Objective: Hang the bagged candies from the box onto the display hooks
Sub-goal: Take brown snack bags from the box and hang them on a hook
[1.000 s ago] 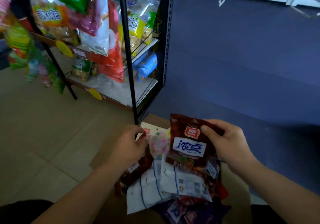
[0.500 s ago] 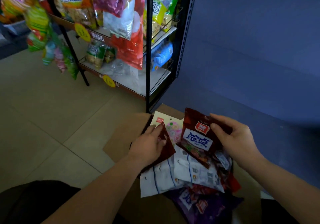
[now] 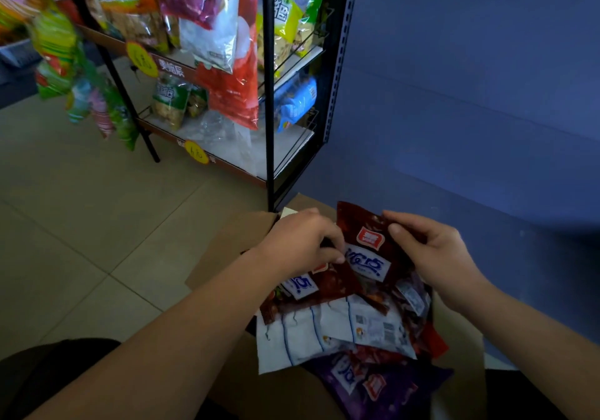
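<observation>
L hand (image 3: 302, 244) has slid right vs 0.5 s ago, fingers now curled on 2nd brown bag (image 3: 311, 293) in the box (image 3: 227, 250). R hand (image 3: 435, 257) still pinches top brown bag (image 3: 373, 257), raised off the pile. Prob still picking; nothing hung yet.

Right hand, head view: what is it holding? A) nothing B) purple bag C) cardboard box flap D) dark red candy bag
D: the right hand pinches the top edge of the dark red candy bag, with its thumb on the bag's front and its fingers behind.
</observation>
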